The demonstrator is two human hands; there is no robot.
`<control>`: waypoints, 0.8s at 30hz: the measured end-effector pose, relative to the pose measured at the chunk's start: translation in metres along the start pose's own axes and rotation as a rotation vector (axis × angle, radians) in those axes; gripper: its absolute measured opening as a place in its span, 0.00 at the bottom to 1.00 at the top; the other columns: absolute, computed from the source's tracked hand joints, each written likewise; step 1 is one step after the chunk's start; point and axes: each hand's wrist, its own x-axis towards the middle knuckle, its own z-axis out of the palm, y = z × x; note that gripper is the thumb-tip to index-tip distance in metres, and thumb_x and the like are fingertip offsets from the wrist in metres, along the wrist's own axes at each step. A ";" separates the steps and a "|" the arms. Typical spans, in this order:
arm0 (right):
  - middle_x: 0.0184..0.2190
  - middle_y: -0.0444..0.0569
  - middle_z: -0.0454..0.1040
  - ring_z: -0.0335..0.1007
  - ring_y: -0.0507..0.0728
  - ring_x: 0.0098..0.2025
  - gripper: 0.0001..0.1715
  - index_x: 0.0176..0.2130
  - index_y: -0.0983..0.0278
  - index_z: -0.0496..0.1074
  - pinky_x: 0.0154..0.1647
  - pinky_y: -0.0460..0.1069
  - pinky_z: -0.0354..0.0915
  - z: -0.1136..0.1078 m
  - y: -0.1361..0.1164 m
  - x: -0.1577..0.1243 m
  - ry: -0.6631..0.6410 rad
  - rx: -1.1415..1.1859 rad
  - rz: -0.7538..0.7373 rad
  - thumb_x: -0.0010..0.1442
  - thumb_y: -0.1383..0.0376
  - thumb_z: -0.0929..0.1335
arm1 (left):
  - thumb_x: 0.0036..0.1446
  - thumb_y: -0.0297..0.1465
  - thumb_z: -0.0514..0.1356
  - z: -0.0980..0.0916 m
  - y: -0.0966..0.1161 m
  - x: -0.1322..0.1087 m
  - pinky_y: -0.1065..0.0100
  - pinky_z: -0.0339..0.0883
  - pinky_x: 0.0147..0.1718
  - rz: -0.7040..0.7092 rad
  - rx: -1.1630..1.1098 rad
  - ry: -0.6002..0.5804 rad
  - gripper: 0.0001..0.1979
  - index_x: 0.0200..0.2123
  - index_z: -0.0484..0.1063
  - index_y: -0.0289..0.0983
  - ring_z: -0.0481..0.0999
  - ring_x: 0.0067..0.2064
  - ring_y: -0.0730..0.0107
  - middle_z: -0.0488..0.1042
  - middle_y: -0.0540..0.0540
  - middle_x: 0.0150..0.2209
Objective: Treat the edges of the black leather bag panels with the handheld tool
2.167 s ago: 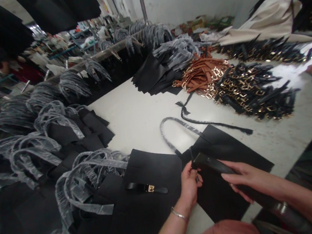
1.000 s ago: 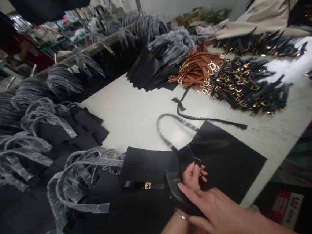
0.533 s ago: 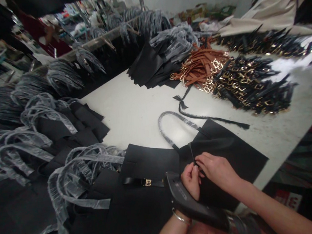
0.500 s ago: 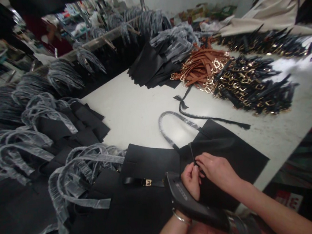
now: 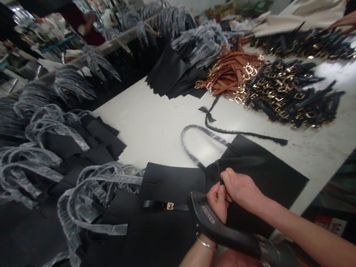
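Head view: the left hand (image 5: 218,203), a metal bangle (image 5: 204,243) on its wrist, and the right hand (image 5: 241,189) are close together at lower centre, fingers curled and pinching a narrow black tab (image 5: 219,172) at the top edge of a black leather bag panel (image 5: 264,179). The hands touch each other, though the fingertips are partly hidden. A long black piece with a metal end (image 5: 221,226) lies just below them, against the left wrist; it looks like a padded handle, but the view does not settle that. A plastic-wrapped handle (image 5: 194,142) loops up from the panel onto the white table (image 5: 152,127), beside a loose black cord (image 5: 244,134). A black strap with a gold buckle (image 5: 164,206) lies on black panels at lower left. Tan straps (image 5: 232,76) and black buckled straps (image 5: 287,95) are heaped at upper right, where a co-worker's hand (image 5: 346,20) reaches in.
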 end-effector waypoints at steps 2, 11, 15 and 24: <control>0.32 0.52 0.69 0.69 0.56 0.29 0.06 0.34 0.65 0.65 0.27 0.48 0.60 0.003 0.000 0.001 0.011 0.001 0.006 0.57 0.75 0.63 | 0.56 0.55 0.57 -0.001 -0.002 0.003 0.73 0.52 0.21 -0.001 -0.001 0.011 0.26 0.26 0.68 0.36 0.61 0.23 0.75 0.63 0.51 0.21; 0.41 0.62 0.71 0.72 0.59 0.33 0.19 0.44 0.72 0.68 0.27 0.49 0.59 0.003 0.045 0.020 0.108 0.151 0.282 0.67 0.71 0.53 | 0.54 0.55 0.58 -0.001 -0.010 -0.002 0.72 0.50 0.19 -0.035 0.012 -0.009 0.27 0.27 0.72 0.34 0.58 0.19 0.77 0.63 0.51 0.17; 0.35 0.50 0.76 0.73 0.54 0.34 0.16 0.40 0.66 0.71 0.34 0.46 0.65 -0.011 0.041 -0.002 0.037 0.382 0.209 0.69 0.63 0.58 | 0.57 0.57 0.54 -0.005 -0.007 -0.009 0.72 0.50 0.19 -0.126 -0.083 -0.030 0.31 0.30 0.73 0.32 0.59 0.19 0.77 0.65 0.50 0.18; 0.53 0.60 0.73 0.71 0.67 0.52 0.39 0.60 0.67 0.63 0.52 0.58 0.65 -0.040 -0.035 -0.082 -0.510 0.809 0.025 0.51 0.63 0.73 | 0.34 0.54 0.70 0.005 -0.039 0.006 0.73 0.51 0.18 -0.312 -0.378 0.070 0.34 0.35 0.73 0.31 0.58 0.19 0.80 0.66 0.52 0.22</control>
